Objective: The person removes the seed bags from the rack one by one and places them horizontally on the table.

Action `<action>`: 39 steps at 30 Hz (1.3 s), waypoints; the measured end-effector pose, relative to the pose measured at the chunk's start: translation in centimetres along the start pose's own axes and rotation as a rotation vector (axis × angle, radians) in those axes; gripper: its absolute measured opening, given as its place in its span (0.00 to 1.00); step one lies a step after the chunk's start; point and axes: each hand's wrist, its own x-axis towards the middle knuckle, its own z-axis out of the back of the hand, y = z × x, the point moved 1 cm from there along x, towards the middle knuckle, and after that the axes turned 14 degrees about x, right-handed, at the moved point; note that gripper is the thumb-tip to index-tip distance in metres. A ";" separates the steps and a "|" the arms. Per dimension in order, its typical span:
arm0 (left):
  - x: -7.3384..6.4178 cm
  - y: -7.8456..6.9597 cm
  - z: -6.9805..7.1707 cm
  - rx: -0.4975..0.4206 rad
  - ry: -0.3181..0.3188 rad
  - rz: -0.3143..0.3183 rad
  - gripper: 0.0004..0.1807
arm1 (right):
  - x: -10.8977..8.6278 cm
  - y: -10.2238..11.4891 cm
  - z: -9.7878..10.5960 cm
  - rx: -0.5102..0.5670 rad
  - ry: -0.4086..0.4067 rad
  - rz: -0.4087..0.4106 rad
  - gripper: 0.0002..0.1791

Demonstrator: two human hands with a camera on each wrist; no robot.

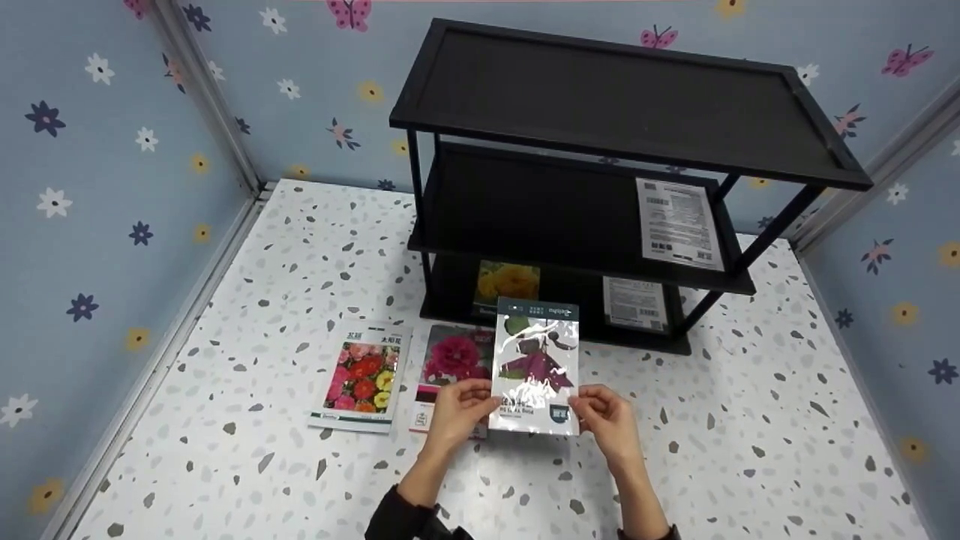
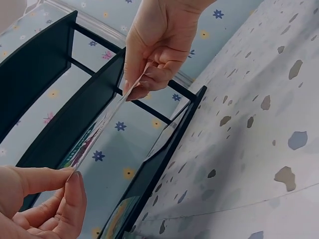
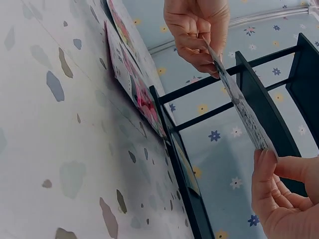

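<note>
A seed packet with a dark top band and a purple plant picture is held up over the table, its print upside down in the head view. My left hand pinches one lower corner between thumb and fingers. The opposite lower corner is gripped the same way by my right hand. Both wrist views show the packet nearly edge-on, stretched between the two hands. Partly behind it and my left hand lies a packet with a pink flower. Farther left rests a packet with red, pink and yellow flowers.
A black three-tier shelf stands at the back. One packet lies back-side up on its middle tier. The bottom tier holds a yellow-flower packet and another back-side-up packet. Patterned walls enclose the speckled table.
</note>
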 end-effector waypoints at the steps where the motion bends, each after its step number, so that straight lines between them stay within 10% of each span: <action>1: 0.0 0.0 0.0 -0.005 0.001 0.000 0.14 | 0.0 0.0 0.0 0.003 -0.007 -0.004 0.09; 11: 0.6 2.7 -2.8 -0.395 -0.074 0.111 0.25 | 0.0 0.2 -0.4 0.120 -0.088 0.023 0.12; 18: 1.0 6.3 -7.0 -0.676 -0.183 -0.070 0.26 | 0.7 -1.8 -0.5 0.308 -0.080 0.133 0.06; 23: 0.6 6.3 -8.4 -0.641 -0.226 -0.065 0.20 | 0.0 -0.5 -1.7 0.271 -0.179 0.056 0.11; 31: -0.3 3.0 -8.5 -0.554 -0.261 0.126 0.16 | -0.2 -0.9 -1.8 0.202 -0.216 0.003 0.11; 39: -0.3 3.2 -7.1 -0.491 -0.216 0.169 0.12 | -0.2 -0.6 -1.3 0.247 -0.058 -0.041 0.14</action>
